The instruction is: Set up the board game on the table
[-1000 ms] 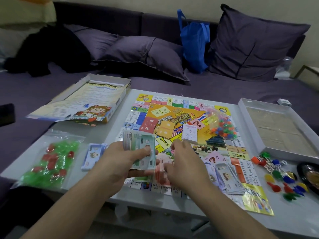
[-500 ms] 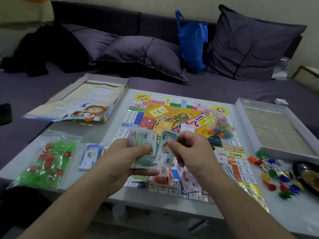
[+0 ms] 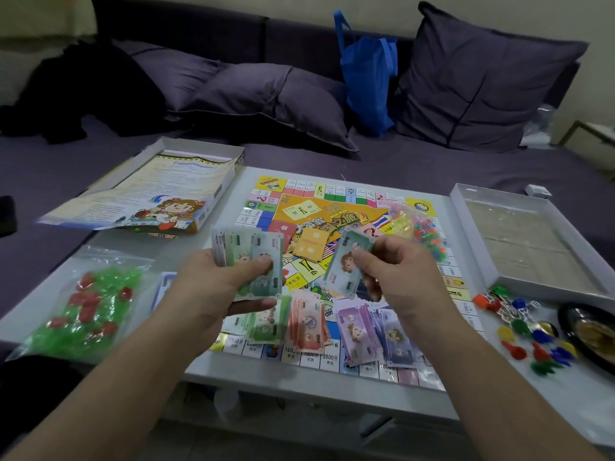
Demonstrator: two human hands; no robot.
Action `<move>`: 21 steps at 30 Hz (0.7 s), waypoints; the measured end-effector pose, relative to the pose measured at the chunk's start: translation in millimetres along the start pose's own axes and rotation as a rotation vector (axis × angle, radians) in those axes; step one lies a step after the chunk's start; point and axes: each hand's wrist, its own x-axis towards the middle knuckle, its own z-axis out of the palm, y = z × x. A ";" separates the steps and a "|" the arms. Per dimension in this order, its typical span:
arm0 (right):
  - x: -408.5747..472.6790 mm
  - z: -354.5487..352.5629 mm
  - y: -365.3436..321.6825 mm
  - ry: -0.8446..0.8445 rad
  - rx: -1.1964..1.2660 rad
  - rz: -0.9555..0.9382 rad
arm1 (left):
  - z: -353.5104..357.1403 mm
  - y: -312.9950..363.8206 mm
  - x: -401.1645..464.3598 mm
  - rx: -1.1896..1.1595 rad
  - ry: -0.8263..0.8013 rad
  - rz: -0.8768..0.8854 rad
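The colourful game board point(image 3: 332, 207) lies open on the white table point(image 3: 299, 384). My left hand point(image 3: 216, 291) grips a fanned stack of play money point(image 3: 253, 254) above the board's near side. My right hand point(image 3: 396, 271) pinches a single green banknote point(image 3: 346, 264) just right of the stack. Below my hands, sorted piles rest on the board: green notes point(image 3: 266, 324), red notes point(image 3: 307, 327) and purple notes point(image 3: 369, 334). Orange cards point(image 3: 311, 249) sit near the board's middle.
A bag of green and red houses point(image 3: 90, 307) lies at the left. The box lid with the rule sheet point(image 3: 149, 197) is at the back left, the box base point(image 3: 529, 241) at the right. Loose coloured pawns point(image 3: 525, 331), a black dish point(image 3: 595, 337) and a bag of small pieces point(image 3: 419, 227) are nearby.
My right hand has drawn one green note off the stack and moved it to the right, away from my left hand. The view has shifted slightly.
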 end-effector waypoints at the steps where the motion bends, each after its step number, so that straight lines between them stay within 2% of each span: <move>1: -1.5 2.0 -0.3 -0.018 0.009 0.004 | 0.5 -0.9 0.1 0.007 -0.009 -0.009; 9: -11.0 26.0 4.6 -0.182 0.022 -0.007 | 13.8 -7.9 -10.7 0.081 -0.128 -0.048; 21: -15.0 35.3 5.1 -0.107 -0.065 -0.064 | 16.2 -7.4 -12.6 0.007 -0.162 -0.053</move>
